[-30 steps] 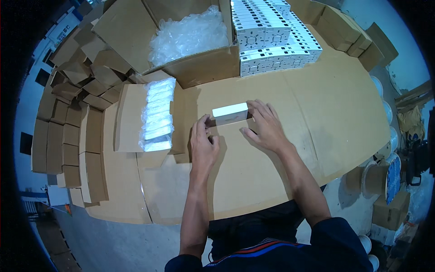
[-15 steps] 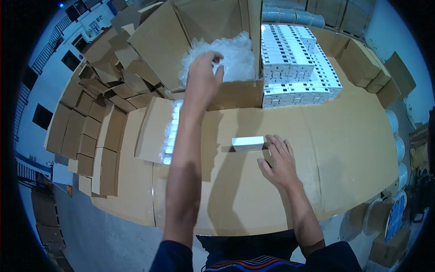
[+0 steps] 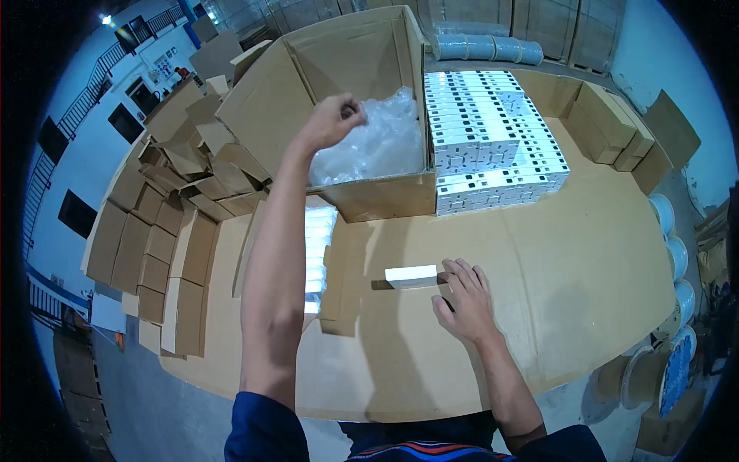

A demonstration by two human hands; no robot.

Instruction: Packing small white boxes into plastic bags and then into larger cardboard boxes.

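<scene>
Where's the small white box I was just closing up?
In the head view the small white box lies on the cardboard-covered table, just left of the right hand, in front of the big open carton.

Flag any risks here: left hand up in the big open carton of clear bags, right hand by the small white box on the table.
1. The left hand pinches clear plastic bags in the large open cardboard carton; packed loosely, several may lift out together.
2. The small white rectangular box is only touched by the right hand's fingertips and could slide.
3. The raised left forearm hides the flat tray of clear packets; lowering could knock it.
</scene>
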